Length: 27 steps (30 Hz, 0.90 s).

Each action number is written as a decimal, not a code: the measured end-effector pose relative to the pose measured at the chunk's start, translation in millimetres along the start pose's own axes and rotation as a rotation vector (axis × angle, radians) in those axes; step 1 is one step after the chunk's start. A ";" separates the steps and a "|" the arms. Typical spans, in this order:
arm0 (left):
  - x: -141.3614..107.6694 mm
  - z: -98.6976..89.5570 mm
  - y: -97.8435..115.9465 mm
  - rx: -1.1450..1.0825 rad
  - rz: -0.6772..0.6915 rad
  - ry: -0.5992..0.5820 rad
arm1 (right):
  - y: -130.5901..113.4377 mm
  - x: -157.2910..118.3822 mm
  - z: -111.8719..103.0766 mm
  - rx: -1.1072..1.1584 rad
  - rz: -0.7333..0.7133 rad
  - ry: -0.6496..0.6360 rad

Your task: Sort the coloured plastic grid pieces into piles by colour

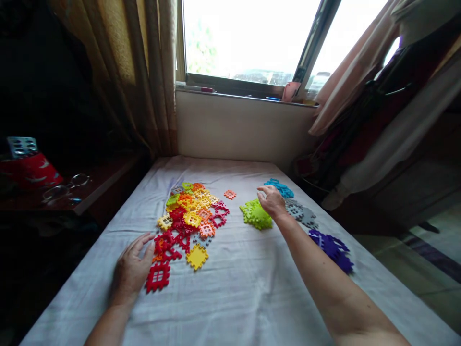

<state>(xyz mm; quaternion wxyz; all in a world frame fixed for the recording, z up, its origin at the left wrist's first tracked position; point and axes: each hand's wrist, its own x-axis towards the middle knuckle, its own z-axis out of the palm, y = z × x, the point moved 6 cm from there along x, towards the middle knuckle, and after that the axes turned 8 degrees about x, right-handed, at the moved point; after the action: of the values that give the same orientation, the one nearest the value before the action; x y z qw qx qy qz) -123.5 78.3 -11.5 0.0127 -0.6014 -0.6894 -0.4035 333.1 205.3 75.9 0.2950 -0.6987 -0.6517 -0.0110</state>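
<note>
Flat plastic building tiles with toothed edges lie on the bed-like surface. My left hand (131, 264) rests at the left side of a mixed heap, its fingers stretched out and apart beside the red tiles (165, 245). Closest to its wrist is a red window tile (157, 277). Yellow tiles (192, 219) and orange ones fill the rest of that heap, and a plain yellow square (197, 257) lies at its near edge. My right hand (272, 201) is over the edge of a lime-green pile (256, 214), fingers apart, with no tile visible in it.
Right of the green pile lie blue tiles (280, 187), grey tiles (300, 214) and purple tiles (331, 250). One orange tile (229, 194) sits alone between the piles. Eyeglasses (66, 188) are on a dark side table at left. A window sill (245, 96) is beyond; clothes hang at right.
</note>
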 end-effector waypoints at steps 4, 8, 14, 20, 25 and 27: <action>-1.1 -2.0 3.9 -0.008 0.025 0.025 | -73.0 11.0 33.4 0.015 -0.191 -0.176; -4.5 -2.8 4.9 0.007 0.028 0.027 | -152.5 16.7 84.8 0.018 -0.371 -0.343; -10.8 -1.9 5.9 0.053 0.035 0.021 | -218.8 37.5 150.2 -0.038 -0.414 -0.457; -12.6 -2.7 10.0 0.066 0.046 0.013 | -228.6 43.4 175.7 -0.105 -0.413 -0.540; -12.3 -2.8 9.0 0.073 0.035 0.008 | -213.5 27.2 155.4 -0.116 -0.461 -0.541; -11.5 -2.2 8.6 0.069 0.040 0.010 | -203.4 18.8 141.7 -0.108 -0.490 -0.536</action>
<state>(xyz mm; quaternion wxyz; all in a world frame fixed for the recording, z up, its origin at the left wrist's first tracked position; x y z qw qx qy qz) -114.1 67.1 -11.1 0.0451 -0.6123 -0.6907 -0.3821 97.1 277.9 47.3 0.0652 -0.5145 -0.8523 0.0678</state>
